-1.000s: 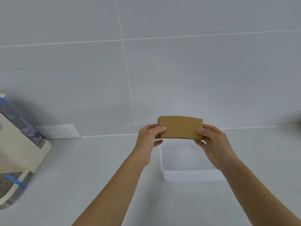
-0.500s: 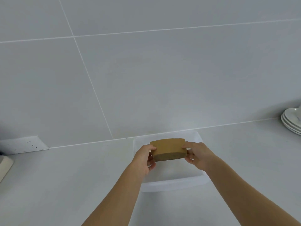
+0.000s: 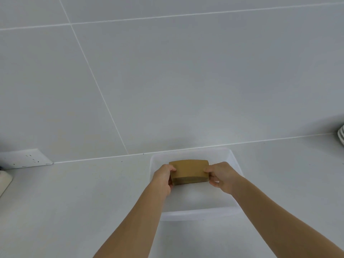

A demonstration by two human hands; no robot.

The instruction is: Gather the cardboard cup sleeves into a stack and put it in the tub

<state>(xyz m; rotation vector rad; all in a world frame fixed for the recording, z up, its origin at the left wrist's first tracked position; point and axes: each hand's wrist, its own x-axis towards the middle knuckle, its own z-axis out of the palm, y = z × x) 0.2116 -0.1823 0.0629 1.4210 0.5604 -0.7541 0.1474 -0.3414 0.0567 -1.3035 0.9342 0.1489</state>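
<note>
A person holds a stack of cardboard cup sleeves (image 3: 189,171) between both hands, inside the outline of a white tub (image 3: 197,213) that sits on a pale grey counter (image 3: 74,202). The left hand (image 3: 163,176) grips the left end of the stack, thumb on the top face and the other fingers curled underneath. The right hand (image 3: 221,176) grips the right end in the same way, thumb pressed on top near the corner. Both hands are closed firmly on the stack, one at each short end.

The stack is brown, slightly curved along its long edges, and lies roughly level, with its broad face up and the layered edges of several sleeves showing along the near side. It sits over the far half of the tub, below the line of the rim as seen from above; whether it already touches the tub floor cannot be told from this angle, since the hands hide its underside.

The tub is translucent white and rectangular, with its far wall close to the tiled wall (image 3: 186,81). Both forearms reach across its near rim.

At the left, a white wall socket (image 3: 26,161) is mounted just above the counter line. At the far right edge, a stack of white plates (image 3: 341,135) is partly in view on the counter, well apart from the tub.
</note>
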